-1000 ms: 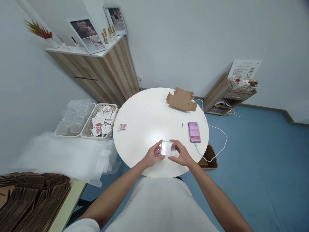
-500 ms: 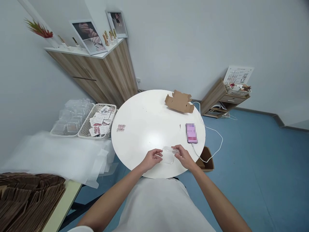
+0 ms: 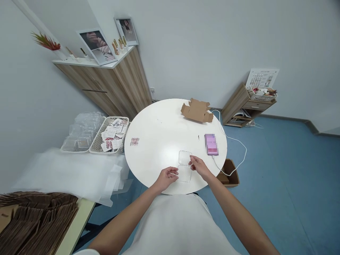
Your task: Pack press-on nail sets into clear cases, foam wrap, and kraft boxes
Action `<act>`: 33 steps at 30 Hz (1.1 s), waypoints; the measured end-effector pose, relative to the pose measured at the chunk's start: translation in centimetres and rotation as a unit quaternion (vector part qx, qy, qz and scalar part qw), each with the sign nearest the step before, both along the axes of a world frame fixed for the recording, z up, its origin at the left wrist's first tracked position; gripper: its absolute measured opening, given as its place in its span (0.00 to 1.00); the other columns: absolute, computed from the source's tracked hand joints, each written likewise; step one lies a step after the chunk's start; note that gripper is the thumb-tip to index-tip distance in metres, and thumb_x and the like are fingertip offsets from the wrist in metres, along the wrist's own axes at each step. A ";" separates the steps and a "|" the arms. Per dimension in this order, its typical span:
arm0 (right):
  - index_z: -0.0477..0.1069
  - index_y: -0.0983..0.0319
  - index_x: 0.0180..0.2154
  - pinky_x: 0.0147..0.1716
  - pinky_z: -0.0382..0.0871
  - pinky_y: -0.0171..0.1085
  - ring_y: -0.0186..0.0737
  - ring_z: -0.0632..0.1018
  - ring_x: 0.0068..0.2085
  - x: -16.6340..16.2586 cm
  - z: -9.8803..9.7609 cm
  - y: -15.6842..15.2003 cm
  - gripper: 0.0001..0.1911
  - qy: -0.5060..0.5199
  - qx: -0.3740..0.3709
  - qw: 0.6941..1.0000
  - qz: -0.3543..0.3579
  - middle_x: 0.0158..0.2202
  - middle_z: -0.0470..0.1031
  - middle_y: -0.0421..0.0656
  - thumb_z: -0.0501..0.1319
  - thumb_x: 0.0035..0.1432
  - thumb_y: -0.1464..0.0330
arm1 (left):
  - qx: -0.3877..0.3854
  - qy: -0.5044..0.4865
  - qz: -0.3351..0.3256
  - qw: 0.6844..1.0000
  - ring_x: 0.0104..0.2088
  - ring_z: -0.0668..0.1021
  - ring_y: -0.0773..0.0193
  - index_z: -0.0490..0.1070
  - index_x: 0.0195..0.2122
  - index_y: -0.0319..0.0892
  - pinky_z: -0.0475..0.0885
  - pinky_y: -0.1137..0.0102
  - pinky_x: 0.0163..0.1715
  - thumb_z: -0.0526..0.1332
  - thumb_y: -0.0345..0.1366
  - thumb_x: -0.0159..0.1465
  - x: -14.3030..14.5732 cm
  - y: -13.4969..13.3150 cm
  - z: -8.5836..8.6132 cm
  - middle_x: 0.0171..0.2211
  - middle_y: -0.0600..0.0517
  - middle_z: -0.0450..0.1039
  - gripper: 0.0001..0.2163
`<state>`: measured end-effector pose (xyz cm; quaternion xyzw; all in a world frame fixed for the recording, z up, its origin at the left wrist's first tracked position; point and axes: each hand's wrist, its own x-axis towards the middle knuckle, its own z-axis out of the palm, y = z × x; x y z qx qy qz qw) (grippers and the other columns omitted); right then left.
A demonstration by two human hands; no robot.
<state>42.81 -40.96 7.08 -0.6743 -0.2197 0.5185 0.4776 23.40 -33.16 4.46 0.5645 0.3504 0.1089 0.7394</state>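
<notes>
A clear plastic hinged box (image 3: 184,174) lies opened out near the front edge of the white round table (image 3: 154,122), its lid (image 3: 185,158) folded back on the far side. At the box's left edge my left hand (image 3: 167,179) has its fingers curled around the side. The fingers of my right hand (image 3: 199,166) pinch the right edge where lid and base meet. Nothing shows inside the box. Further left on the tabletop is a small cluster of reddish patterned pieces (image 3: 134,141), too small to make out clearly.
An unfolded brown cardboard box (image 3: 197,112) lies at the back right. A phone (image 3: 211,144) with a white cable (image 3: 240,146) rests nearer, by a tiny dark piece (image 3: 198,137). Left of the table stand a basket of cards (image 3: 91,148), clear boxes (image 3: 84,129) and white sheets (image 3: 66,171).
The lid has swung up and away from me, so the clear box now lies opened out. My right hand has moved slightly with it; my left hand stays at the left edge.
</notes>
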 end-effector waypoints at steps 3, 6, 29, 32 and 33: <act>0.59 0.58 0.51 0.31 0.66 0.35 0.34 0.71 0.30 -0.8 -0.4 -0.8 0.27 -0.007 -0.016 0.999 -0.052 0.38 0.68 0.44 0.52 0.50 0.54 | -0.020 0.010 0.023 0.999 0.28 0.73 0.71 0.68 0.40 0.40 0.68 0.72 0.30 0.65 0.34 0.47 -0.3 -0.1 -0.5 0.36 0.48 0.69 0.17; 0.58 0.58 0.52 0.34 0.66 0.36 0.37 0.71 0.35 -2.0 -1.3 -2.1 0.29 -0.041 -0.017 0.997 -0.070 0.41 0.67 0.45 0.54 0.49 0.55 | -0.039 0.038 0.058 0.997 0.29 0.74 0.70 0.68 0.40 0.40 0.69 0.72 0.30 0.65 0.33 0.47 -0.5 -0.2 -1.1 0.36 0.48 0.70 0.18; 0.60 0.57 0.51 0.46 0.62 0.39 0.41 0.66 0.50 -6.8 -7.0 -1.5 0.30 -0.006 -0.067 0.993 -0.097 0.50 0.63 0.46 0.60 0.43 0.61 | 0.081 0.159 0.016 0.984 0.38 0.71 0.63 0.66 0.43 0.40 0.64 0.69 0.41 0.58 0.29 0.50 0.6 2.8 -6.6 0.41 0.47 0.67 0.17; 0.60 0.58 0.50 0.45 0.62 0.39 0.41 0.66 0.49 -7.3 -7.3 -1.2 0.30 -0.019 -0.068 0.991 -0.115 0.50 0.64 0.46 0.60 0.43 0.61 | 0.136 0.174 -0.033 0.975 0.38 0.69 0.62 0.66 0.43 0.40 0.63 0.68 0.42 0.58 0.30 0.48 0.3 3.3 -6.7 0.40 0.48 0.65 0.19; 0.60 0.58 0.50 0.45 0.62 0.39 0.41 0.66 0.49 -7.5 -7.4 -1.1 0.30 -0.025 -0.066 0.990 -0.122 0.50 0.64 0.46 0.60 0.43 0.62 | 0.147 0.174 -0.051 0.972 0.37 0.69 0.62 0.66 0.44 0.41 0.63 0.68 0.42 0.58 0.30 0.48 0.2 3.5 -6.8 0.40 0.48 0.65 0.19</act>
